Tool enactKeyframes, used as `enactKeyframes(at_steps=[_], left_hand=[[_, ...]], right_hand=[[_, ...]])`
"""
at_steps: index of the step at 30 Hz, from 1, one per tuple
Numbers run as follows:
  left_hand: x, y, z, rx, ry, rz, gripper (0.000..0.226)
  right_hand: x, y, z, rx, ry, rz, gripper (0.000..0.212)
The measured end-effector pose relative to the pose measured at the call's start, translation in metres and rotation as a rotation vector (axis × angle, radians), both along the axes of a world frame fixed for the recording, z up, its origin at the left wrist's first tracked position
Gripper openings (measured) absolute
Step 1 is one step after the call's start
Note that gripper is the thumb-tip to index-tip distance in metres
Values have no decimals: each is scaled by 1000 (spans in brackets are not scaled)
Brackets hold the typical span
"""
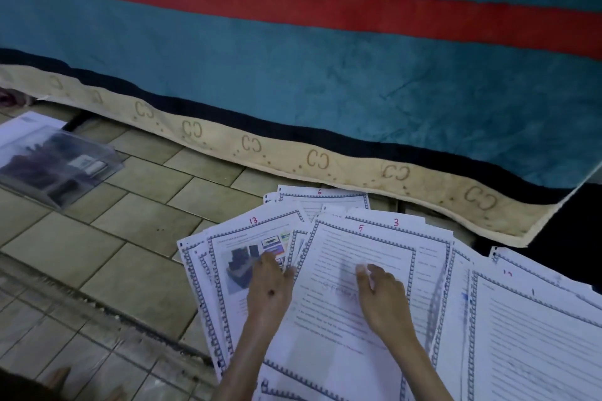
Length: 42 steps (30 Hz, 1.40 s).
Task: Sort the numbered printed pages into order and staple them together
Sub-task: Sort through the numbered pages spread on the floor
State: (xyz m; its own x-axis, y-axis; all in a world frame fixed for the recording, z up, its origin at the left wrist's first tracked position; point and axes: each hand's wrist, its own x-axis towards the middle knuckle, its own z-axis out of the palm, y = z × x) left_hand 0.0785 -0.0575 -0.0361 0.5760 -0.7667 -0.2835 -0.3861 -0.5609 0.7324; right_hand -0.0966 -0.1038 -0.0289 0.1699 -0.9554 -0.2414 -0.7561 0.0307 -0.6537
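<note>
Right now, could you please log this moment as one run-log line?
stage: sorting | left hand: flat on page 13 | right hand: flat on page 5 | page 1: far right | stapling: not yet done

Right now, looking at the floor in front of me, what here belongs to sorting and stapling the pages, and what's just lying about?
For the job:
page 5, under both hands
page 13
page 3
page 6
page 1

Lying about:
clear plastic tray, far left
teal blanket

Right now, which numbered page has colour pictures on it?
Page 13, under the left hand. Pages 5, 3, 6 and 1 show only text lines.
</note>
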Motion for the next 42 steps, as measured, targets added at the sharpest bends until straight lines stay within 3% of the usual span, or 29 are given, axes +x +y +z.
enactKeyframes(at_steps=[1, 3, 5, 7, 9, 13, 15, 19, 21, 25, 29, 31, 33, 35, 38, 39, 42], left_hand=[[4, -3, 2, 28, 54, -28, 32], [10, -8, 11, 41, 203, -88, 20], [14, -10, 20, -45, 483, -57, 18], [11, -6, 26, -88, 723, -60, 5], [5, -7, 24, -98, 871, -68, 11], [-5, -12, 11, -111, 1043, -50, 21], [-5, -11, 6, -124, 1072, -54, 20], [11, -10, -7, -147, 792, 135, 16], [17, -10, -10, -105, 678, 119, 16], [15, -8, -6, -77, 653, 106, 14], [3, -8, 17, -123, 580, 105, 29], [-14, -8, 41, -107, 690, 28, 45], [-38, -12, 60, -86, 773, -108, 58], [-63, -16, 68, -66, 846, -234, 70], [-80, -20, 67, -57, 910, -259, 62], [-77, -19, 62, -87, 817, -264, 52], [-51, -15, 38, -50, 115, -269, 46]], right_hand=[[-3, 2, 7, 60, -73, -3, 72], [-2, 6, 26, 151, -200, -7, 48], [0, 7, 41, 204, -282, -7, 32], [7, 9, 50, 216, -340, -24, 41], [16, 14, 53, 249, -384, -3, 61], [32, 19, 43, 252, -372, 65, 95], [32, 18, 37, 215, -354, 47, 93], [7, 8, 40, 234, -485, -104, 66], [-16, 1, 42, 148, -466, -143, 61], [-46, -4, 52, 29, -331, -119, 52], [-49, -7, 71, 192, -314, -116, 42], [-47, -4, 77, 312, -335, -92, 22], [-45, 1, 77, 343, -351, -8, 42], [-46, 6, 74, 219, -382, 91, 65], [-67, 5, 69, -16, -301, 138, 84], [-76, 2, 71, -76, -243, 128, 81], [-97, -6, 73, -136, -108, 82, 58]])
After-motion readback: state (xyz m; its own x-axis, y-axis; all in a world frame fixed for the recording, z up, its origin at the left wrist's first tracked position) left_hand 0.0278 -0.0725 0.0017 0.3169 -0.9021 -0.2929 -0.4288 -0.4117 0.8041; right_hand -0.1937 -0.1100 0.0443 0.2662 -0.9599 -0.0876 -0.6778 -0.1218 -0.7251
